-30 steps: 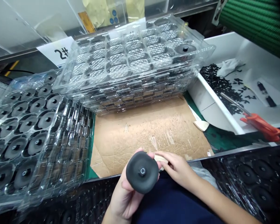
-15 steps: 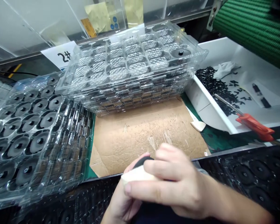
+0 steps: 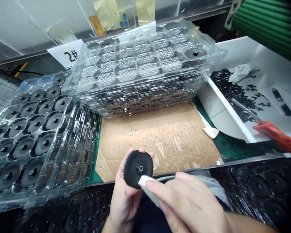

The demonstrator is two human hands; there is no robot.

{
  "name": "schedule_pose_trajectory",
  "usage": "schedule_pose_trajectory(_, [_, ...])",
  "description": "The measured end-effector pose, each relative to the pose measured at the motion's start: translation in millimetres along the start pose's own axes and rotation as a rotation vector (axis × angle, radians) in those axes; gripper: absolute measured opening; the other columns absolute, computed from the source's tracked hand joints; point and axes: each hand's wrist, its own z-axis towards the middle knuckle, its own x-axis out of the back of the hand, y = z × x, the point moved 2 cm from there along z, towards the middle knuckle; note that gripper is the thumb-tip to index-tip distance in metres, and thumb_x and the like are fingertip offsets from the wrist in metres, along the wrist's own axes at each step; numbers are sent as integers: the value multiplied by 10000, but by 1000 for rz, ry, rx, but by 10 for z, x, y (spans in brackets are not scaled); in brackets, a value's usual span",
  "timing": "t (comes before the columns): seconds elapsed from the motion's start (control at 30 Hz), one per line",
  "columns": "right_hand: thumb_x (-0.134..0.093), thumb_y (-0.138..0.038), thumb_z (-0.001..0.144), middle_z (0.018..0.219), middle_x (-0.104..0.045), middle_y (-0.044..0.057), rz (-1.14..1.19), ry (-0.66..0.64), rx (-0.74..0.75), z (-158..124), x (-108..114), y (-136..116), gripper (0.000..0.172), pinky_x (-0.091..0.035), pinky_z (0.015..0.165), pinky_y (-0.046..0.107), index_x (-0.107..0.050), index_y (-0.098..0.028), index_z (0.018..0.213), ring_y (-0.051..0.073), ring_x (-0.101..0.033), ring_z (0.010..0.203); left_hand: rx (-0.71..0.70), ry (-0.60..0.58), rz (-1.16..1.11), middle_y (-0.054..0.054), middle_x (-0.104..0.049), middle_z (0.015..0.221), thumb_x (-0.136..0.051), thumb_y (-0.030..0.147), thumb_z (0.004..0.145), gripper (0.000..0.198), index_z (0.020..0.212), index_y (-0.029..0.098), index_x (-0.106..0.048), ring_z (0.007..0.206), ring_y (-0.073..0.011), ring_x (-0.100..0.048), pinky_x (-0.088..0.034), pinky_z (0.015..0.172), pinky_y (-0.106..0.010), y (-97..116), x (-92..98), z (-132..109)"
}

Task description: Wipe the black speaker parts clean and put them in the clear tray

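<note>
My left hand (image 3: pixel 126 194) grips a round black disc (image 3: pixel 132 165) by its edge, with the face and its small raised hub turned up toward me. In my right hand (image 3: pixel 191 200) is a white pad (image 3: pixel 147 189), pinched between thumb and fingers, its tip at the disc's lower right rim. Whether the pad is cloth or foam I cannot tell. Both hands are over the front edge of a cardboard sheet (image 3: pixel 145 129).
Clear plastic trays (image 3: pixel 135 87) are stacked behind the cardboard, one disc in the top tray. Disc-filled trays (image 3: pixel 58 145) stand at left. On the right, a white bin (image 3: pixel 235 119) contains small black pieces (image 3: pixel 230 90); a red-handled tool (image 3: pixel 276 132) lies across its edge. Another white piece (image 3: pixel 210 132) lies nearby.
The disc, mostly covered by my right hand before, now faces me. My right hand has moved down and right, drawing the white pad to the disc's lower rim.
</note>
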Motion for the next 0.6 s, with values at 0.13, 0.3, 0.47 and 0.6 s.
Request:
schedule_pose_trajectory(0.13, [-490,-149,868,903,-686,23,359,-18,-230,9,40,256,267,-521,632,230,-600,-204,1104,131,-636,749,-36,-24,-46,28,-681,1087,-807,243,568,521,1054,314,-635,1005,-184,-625,-498,862,-235,15,-84,-2])
schedule_pose_trajectory(0.3, [-517,-179,880,1160,-616,-2,254,158,-451,28,201,476,317,-523,805,236,-565,-285,1175,160,-599,1008,-9,1,-42,35,-692,1068,-805,196,569,501,1029,317,-647,1005,-186,-628,-486,887,-235,-5,-105,-13])
schedule_pose_trajectory(0.47, [-471,-146,876,1012,-662,70,113,128,-34,222,181,138,360,-516,738,310,-505,-164,1233,177,-614,849,29,32,-33,-10,-676,1101,-808,281,567,527,1066,281,-641,1017,-182,-615,-476,877,-201,-56,-55,-44])
schedule_pose_trajectory(0.6, [-432,-111,890,821,-662,45,176,-160,73,378,-41,26,264,-485,702,290,-556,-112,1123,142,-585,738,45,33,-16,31,-669,1104,-757,344,634,461,1076,326,-626,998,-171,-619,-482,892,-237,-63,70,-42])
